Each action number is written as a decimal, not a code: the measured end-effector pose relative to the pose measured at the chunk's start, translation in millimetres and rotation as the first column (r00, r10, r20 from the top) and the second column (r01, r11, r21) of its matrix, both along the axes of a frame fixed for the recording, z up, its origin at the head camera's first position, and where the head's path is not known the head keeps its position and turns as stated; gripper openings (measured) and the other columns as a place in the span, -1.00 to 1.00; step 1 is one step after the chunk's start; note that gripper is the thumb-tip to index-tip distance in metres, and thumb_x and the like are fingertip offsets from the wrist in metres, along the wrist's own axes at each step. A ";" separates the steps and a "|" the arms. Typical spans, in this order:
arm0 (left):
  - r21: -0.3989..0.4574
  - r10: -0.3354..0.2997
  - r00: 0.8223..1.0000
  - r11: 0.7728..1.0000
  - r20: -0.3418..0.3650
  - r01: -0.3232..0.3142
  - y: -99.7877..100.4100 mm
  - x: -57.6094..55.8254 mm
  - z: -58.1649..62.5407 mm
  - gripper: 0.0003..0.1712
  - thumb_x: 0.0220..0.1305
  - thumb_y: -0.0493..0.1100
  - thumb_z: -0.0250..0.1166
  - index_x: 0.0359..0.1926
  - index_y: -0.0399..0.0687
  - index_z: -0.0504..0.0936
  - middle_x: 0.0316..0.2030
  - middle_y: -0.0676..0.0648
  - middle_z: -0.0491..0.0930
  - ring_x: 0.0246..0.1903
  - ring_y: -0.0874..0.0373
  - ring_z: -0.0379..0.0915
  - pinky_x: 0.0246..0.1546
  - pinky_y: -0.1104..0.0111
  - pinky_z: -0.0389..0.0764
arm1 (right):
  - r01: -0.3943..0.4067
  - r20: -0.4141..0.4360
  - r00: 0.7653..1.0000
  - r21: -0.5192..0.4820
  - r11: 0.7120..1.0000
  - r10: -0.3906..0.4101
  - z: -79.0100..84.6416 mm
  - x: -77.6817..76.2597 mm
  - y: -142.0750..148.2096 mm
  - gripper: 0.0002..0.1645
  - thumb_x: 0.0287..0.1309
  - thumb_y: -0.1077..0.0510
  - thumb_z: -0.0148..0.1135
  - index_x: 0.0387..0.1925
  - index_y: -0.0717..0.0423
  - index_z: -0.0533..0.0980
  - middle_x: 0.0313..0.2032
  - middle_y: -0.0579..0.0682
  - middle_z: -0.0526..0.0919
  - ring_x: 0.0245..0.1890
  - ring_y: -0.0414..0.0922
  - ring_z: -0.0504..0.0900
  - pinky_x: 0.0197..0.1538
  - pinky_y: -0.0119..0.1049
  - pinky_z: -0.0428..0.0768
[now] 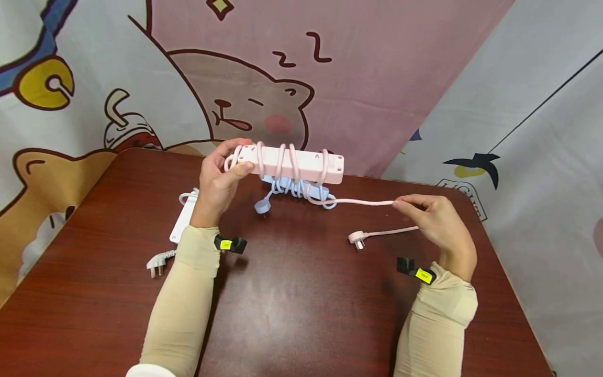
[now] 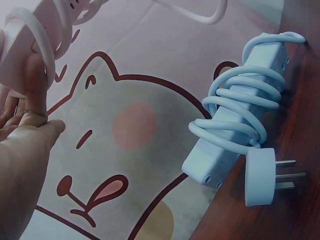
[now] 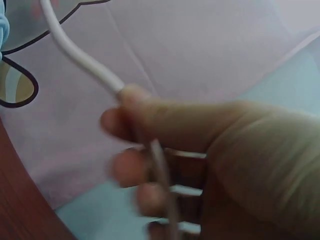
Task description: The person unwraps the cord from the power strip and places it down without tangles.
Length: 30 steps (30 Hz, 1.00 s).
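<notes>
My left hand [image 1: 220, 178] grips one end of a pink power strip [image 1: 308, 162], held up above the table with its cord wound round it in several loops. From the strip's lower side the pink cord [image 1: 363, 201] runs out to the right, pulled nearly straight. My right hand [image 1: 435, 222] pinches that cord between thumb and forefinger; in the right wrist view the cord [image 3: 82, 60] passes under the thumb and down past the other fingers. The cord's tail ends in a pink plug [image 1: 356, 237] left of my right hand.
Behind the pink strip lies a blue power strip [image 2: 220, 145] wrapped in its own cord, with its blue plug [image 2: 260, 177] beside it. A white power strip [image 1: 183, 217] and white plug [image 1: 160, 261] lie left of my left forearm. A printed curtain [image 1: 367, 78] hangs behind the table [image 1: 301, 293].
</notes>
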<state>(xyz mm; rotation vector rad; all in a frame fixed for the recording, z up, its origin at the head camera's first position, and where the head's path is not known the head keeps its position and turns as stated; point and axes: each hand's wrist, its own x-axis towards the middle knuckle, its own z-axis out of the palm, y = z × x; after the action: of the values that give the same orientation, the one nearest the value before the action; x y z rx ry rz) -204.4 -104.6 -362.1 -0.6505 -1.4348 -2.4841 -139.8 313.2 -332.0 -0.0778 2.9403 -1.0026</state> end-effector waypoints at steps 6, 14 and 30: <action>-0.015 -0.006 1.000 1.000 0.007 0.006 0.1 -0.1 -0.9 -0.55 0.16 -0.59 0.15 0.04 -0.23 0.60 -0.09 -0.05 0.69 -0.14 0.20 0.58 -0.14 0.50 0.64 | -0.080 0.122 0.990 0.056 0.995 0.073 -6.2 -3.8 3.6 -0.57 0.44 -0.13 0.19 0.04 0.08 0.69 -0.10 0.05 0.78 -0.17 -0.28 0.61 -0.06 -0.38 0.52; -0.024 -0.009 1.000 1.000 0.008 0.009 0.6 0.2 -0.7 -0.58 0.17 -0.57 0.16 0.04 -0.24 0.59 -0.07 -0.06 0.70 -0.10 0.18 0.59 -0.10 0.48 0.65 | -0.114 0.196 0.977 0.125 0.986 0.088 -24.2 -12.0 9.8 -0.63 0.40 -0.09 0.25 -0.01 0.08 0.69 -0.14 0.03 0.74 -0.09 -0.08 0.50 -0.04 -0.27 0.45; -0.015 -0.011 1.000 1.000 0.008 0.011 0.9 -0.2 -0.7 -0.57 0.16 -0.57 0.16 0.04 -0.25 0.59 -0.08 -0.05 0.69 -0.12 0.20 0.59 -0.13 0.50 0.64 | -0.180 0.350 0.927 0.102 0.978 0.134 -26.9 -11.8 7.0 -0.65 0.26 -0.12 0.37 -0.06 -0.01 0.72 -0.12 -0.07 0.77 -0.03 -0.09 0.59 0.01 -0.25 0.53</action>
<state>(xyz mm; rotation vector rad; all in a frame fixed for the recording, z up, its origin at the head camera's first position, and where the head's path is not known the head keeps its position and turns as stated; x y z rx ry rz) -204.6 -103.7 -362.8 -0.6537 -1.4585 -2.4888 -151.5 320.1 -358.9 -0.1206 2.6241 -0.7136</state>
